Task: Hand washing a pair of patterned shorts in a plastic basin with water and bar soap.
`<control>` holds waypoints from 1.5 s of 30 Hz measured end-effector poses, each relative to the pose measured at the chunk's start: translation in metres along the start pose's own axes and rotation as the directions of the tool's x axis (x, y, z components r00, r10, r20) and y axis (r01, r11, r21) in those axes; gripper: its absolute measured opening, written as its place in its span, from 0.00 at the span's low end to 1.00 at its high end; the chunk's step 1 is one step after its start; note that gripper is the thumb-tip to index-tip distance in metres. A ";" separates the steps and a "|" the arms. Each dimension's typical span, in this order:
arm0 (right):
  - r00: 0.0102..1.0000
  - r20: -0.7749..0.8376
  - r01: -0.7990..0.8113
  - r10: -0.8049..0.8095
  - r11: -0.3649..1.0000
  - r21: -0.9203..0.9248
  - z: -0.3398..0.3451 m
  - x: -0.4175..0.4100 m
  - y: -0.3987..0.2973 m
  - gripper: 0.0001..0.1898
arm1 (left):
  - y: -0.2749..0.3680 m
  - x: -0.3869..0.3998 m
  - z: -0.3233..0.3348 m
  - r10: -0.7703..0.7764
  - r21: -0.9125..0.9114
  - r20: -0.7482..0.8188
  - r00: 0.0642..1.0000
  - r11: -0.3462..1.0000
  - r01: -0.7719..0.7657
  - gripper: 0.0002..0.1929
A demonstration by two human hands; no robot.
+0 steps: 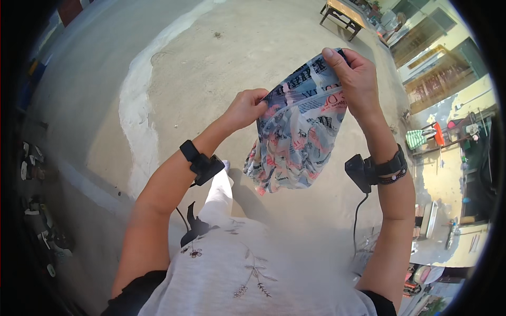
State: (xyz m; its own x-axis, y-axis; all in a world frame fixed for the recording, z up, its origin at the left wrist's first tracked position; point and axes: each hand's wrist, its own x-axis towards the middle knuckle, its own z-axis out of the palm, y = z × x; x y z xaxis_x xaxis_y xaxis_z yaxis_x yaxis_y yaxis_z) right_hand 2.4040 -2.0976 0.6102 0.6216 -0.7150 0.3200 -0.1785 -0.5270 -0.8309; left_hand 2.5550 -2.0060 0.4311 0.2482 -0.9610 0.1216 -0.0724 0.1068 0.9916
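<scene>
Stretched between both hands is a thin printed fabric piece (pixel 296 138) in blue-grey, white, pink and black, with a smooth band along its top and gathered cloth hanging below. My left hand (pixel 247 108) pinches the band's lower left corner between thumb and fingers. Higher up at the right, my right hand (pixel 357 81) grips the other end of the band, thumb on the near side. The band slants upward to the right. Each forearm wears a black strap with a black device and a cable. What kind of garment or cover the cloth is, I cannot tell.
A low wooden table (pixel 344 15) stands on the concrete ground at the top right. Along the right wall, a green-striped cloth (pixel 416 139) and a red item (pixel 439 133) hang from a rack. Shoes (pixel 32 161) and assorted small things lie at the far left.
</scene>
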 end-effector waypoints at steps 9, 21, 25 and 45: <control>0.953 -0.232 -0.122 0.192 0.951 0.285 -0.086 0.123 0.027 0.12 | -0.077 0.089 -0.025 -0.182 0.040 0.235 0.955 0.983 0.177 0.07; 0.855 -0.519 -0.005 -0.003 1.000 -0.014 -0.187 0.145 0.191 0.15 | 0.027 0.205 -0.077 -0.150 -0.617 -0.362 0.920 0.778 -0.116 0.09; 0.829 -0.559 -0.164 -0.008 0.952 -0.257 -0.146 0.149 0.223 0.19 | 0.037 0.247 -0.037 0.104 -0.261 -0.612 0.784 0.909 -0.324 0.14; 0.940 -0.321 -0.252 0.118 0.873 -0.417 -0.192 0.296 0.411 0.18 | 0.009 0.420 -0.104 -0.117 0.140 -0.359 0.926 0.974 0.177 0.20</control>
State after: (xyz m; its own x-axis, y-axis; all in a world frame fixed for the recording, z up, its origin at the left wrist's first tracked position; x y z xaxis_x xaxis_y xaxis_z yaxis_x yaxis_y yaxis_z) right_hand 2.3683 -2.6141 0.4511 0.3181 -0.8815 0.3490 -0.6305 -0.4716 -0.6165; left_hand 2.7594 -2.3817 0.4954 0.5849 -0.8110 0.0123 -0.1621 -0.1021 0.9815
